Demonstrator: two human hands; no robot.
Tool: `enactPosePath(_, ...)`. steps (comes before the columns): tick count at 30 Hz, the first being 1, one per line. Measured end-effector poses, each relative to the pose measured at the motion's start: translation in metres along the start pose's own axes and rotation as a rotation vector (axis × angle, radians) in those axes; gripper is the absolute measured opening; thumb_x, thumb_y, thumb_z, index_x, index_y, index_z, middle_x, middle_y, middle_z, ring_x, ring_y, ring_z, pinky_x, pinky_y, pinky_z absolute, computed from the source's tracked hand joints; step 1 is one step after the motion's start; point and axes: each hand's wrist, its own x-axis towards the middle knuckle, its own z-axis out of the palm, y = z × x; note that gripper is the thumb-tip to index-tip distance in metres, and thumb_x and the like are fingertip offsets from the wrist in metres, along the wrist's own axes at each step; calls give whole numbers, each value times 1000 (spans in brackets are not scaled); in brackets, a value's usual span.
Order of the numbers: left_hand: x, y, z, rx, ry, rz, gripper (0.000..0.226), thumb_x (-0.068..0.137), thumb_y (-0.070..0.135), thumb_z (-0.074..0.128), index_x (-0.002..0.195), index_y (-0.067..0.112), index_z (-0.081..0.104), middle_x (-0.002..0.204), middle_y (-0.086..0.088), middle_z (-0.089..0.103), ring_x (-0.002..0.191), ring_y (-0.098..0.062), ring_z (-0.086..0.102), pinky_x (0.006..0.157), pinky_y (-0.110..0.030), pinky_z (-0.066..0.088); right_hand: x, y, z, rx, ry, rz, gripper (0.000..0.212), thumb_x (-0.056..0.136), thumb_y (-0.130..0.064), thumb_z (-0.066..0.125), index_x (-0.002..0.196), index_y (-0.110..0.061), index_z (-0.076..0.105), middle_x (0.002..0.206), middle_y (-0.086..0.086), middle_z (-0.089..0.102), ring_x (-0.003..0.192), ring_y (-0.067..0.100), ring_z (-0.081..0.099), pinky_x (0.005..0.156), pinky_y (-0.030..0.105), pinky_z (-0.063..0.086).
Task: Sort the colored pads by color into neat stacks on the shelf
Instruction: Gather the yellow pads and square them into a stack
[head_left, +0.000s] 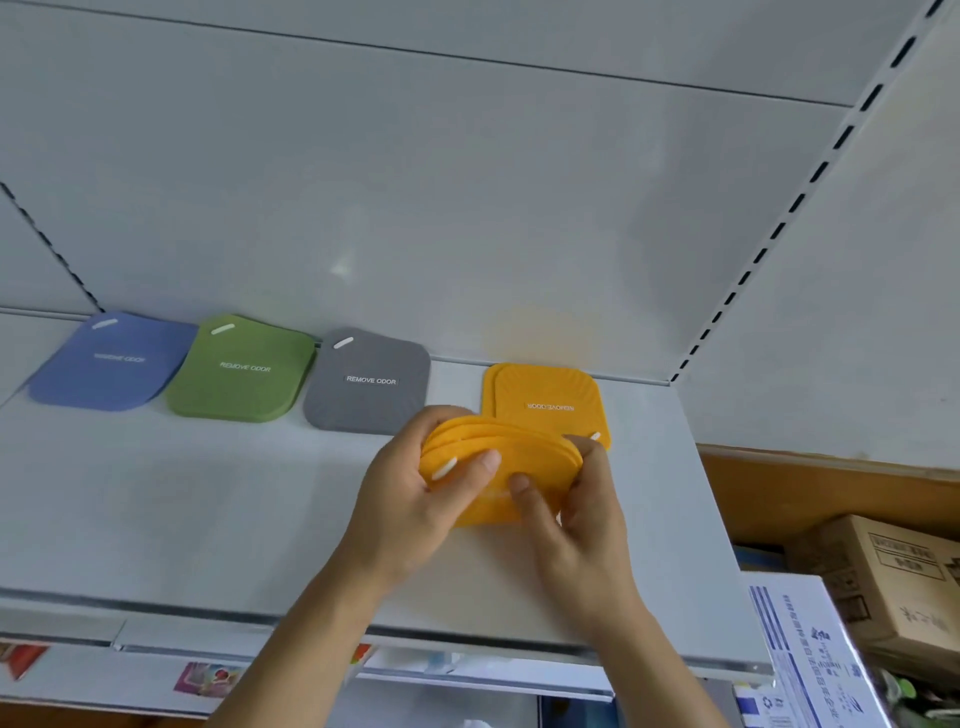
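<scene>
Both hands hold a bundle of several yellow pads (524, 452) just above the white shelf (208, 519). My left hand (415, 499) grips the bundle's left side, thumb on top. My right hand (582, 509) grips its right side, thumb pressing the top pad. Behind the bundle, a small yellow stack (545, 400) lies on the shelf against the back wall. To the left, in a row along the back, lie a grey stack (369, 387), a green stack (241, 369) and a blue stack (111, 361), each printed "REMOVE ODOR".
A slotted upright (779, 228) marks the shelf's right end. Beyond it at the lower right stand a brown cardboard box (893, 577) and a white box with blue print (810, 660). A lower shelf with colourful packets (208, 675) shows below the front edge.
</scene>
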Motion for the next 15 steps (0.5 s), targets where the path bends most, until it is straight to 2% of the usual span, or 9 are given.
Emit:
enactPosePath(3, -3, -8, 1, 21, 31, 2, 27, 79, 58, 69, 102, 47, 63, 90, 19, 72, 83, -5, 70, 72, -14, 52, 0, 4, -1, -20, -20, 40, 20, 94, -26, 69, 109, -28, 56, 89, -11, 69, 72, 7, 62, 65, 35, 52)
enactPosePath(6, 1, -4, 0, 21, 78, 21, 20, 81, 54, 73, 99, 51, 65, 90, 23, 72, 84, -3, 70, 71, -10, 51, 3, -1, 1, -98, 24, -34, 18, 97, -22, 70, 105, -30, 56, 92, -18, 68, 74, 10, 63, 61, 25, 49)
enactPosePath(8, 4, -1, -2, -8, 69, 8, 20, 80, 50, 76, 98, 44, 68, 90, 24, 74, 84, -1, 70, 71, -9, 51, 5, -4, 3, -126, 79, -79, 17, 97, -26, 66, 105, -34, 54, 93, -26, 67, 75, 8, 63, 58, 21, 47)
enactPosePath(11, 6, -8, -3, -25, -45, -42, 28, 81, 49, 76, 103, 33, 72, 96, 18, 78, 88, -1, 72, 76, -15, 54, 7, -2, 3, -131, 124, -80, 19, 98, -28, 63, 108, -40, 51, 97, -34, 66, 82, 4, 66, 61, 17, 48)
enactPosePath(12, 5, -11, -2, -22, -73, -64, 26, 83, 45, 75, 105, 32, 73, 98, 19, 78, 92, -1, 73, 78, -16, 54, 6, 1, 2, -138, 114, -60, 19, 99, -29, 63, 108, -40, 51, 97, -33, 66, 82, 4, 65, 61, 17, 48)
enactPosePath(15, 2, -18, 5, -18, -57, -77, 24, 89, 39, 68, 111, 33, 73, 103, 22, 78, 99, 1, 72, 83, -16, 54, 5, 3, -2, -146, 59, -13, 22, 100, -24, 69, 107, -37, 53, 92, -26, 68, 73, 9, 64, 59, 30, 50)
